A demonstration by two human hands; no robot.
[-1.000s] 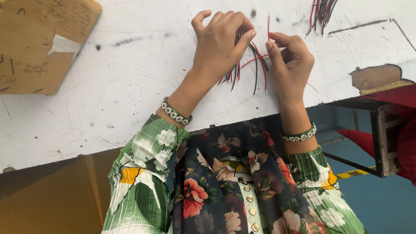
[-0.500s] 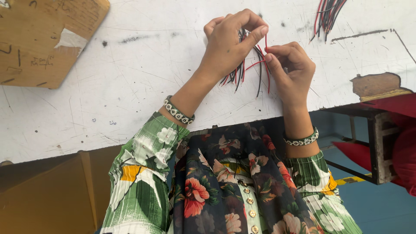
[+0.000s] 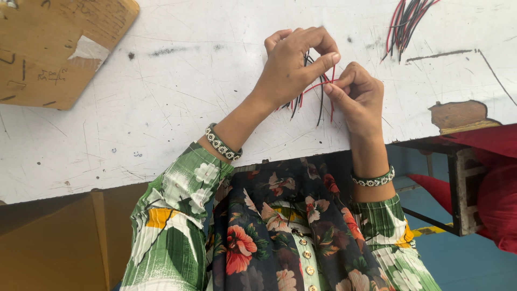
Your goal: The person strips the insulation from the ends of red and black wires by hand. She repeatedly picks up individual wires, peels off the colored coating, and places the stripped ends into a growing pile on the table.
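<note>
My left hand holds a small bundle of thin red and black wires over the white worktable, their ends hanging below the fingers. My right hand pinches one red wire from that bundle between thumb and forefinger, right beside the left fingertips. Both wrists wear beaded bracelets. The sleeves are green with a flower print.
A second bunch of red and black wires lies at the table's far right. A brown cardboard piece rests at the far left. A chipped spot marks the table's right edge, with red fabric and a blue floor below.
Both hands have drawn closer together and shifted slightly, the right fingers now pinching a red wire against the left fingertips. The wire ends hang shorter below the left hand.
</note>
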